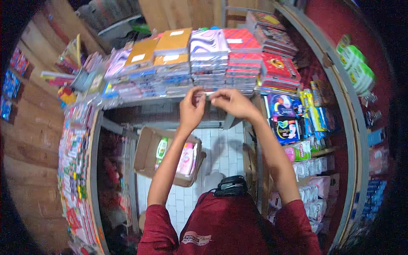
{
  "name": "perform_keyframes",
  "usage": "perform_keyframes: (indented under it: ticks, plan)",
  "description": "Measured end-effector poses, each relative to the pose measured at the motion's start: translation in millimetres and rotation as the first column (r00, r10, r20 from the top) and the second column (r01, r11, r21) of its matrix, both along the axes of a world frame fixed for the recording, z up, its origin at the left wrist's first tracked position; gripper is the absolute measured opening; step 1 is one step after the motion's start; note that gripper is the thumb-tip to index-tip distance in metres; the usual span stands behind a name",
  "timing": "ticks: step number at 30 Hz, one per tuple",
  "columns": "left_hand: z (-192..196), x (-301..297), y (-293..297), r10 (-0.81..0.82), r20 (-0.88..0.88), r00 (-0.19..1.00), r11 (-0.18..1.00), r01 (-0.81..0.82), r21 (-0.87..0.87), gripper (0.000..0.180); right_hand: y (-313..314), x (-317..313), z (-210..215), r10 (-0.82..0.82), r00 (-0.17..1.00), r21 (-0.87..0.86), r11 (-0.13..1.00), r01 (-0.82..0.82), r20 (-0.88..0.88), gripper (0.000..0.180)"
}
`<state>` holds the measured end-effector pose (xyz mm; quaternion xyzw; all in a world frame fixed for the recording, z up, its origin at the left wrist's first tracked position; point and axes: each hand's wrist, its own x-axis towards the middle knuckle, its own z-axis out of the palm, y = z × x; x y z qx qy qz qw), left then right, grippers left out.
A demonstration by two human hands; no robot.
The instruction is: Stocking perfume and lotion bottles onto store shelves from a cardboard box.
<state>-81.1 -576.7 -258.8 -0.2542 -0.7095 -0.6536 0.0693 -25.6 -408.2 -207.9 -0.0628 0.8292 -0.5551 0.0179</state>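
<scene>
Now, left hand (191, 109): fingers curled narrow; cannot tell if holding anything.
Right hand (236, 103): likewise, just beside it.
Notebook stacks (208, 51): just beyond both hands.
Handwork: seemingly fine, next calling for steady pinching.

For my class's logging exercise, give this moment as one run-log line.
left hand and right hand: close together | nearest: book stacks | grip: unclear | below: open cardboard box

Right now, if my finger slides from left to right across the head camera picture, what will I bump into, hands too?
Blue packets on the wooden wall, bluish-grey container, left hand, right hand, purple package, green-and-white packs.
</scene>
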Motion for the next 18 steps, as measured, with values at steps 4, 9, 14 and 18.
perform_keyframes:
  ticks: [4, 9, 14, 18]
  plan:
    - [-94.0, 20.6, -83.5, 0.182, 0.153, 0.971, 0.977, -0.16, -0.143, 0.022, -57.4, 11.0, -73.3, 0.109, 0.959, -0.164, 0.984, -0.067, 0.261, 0.018]
    - [-207.9, 27.9, -185.6, 0.441, 0.28, 0.852, 0.855, -0.304, -0.421, 0.024, -126.5, 21.3, -169.7, 0.227, 0.852, -0.33, 0.942, -0.068, 0.472, 0.024]
    - [-268.8, 23.7, -270.5, 0.589, 0.61, 0.531, 0.796, -0.247, -0.553, 0.031, -189.3, 28.6, -245.0, 0.221, 0.744, -0.37, 0.928, 0.039, 0.631, 0.026]
    - [-320.7, 3.8, -319.6, 0.647, 0.461, 0.607, 0.588, -0.014, -0.808, 0.04, -236.5, 26.7, -297.2, 0.182, 0.672, -0.372, 0.916, 0.15, 0.718, 0.03]
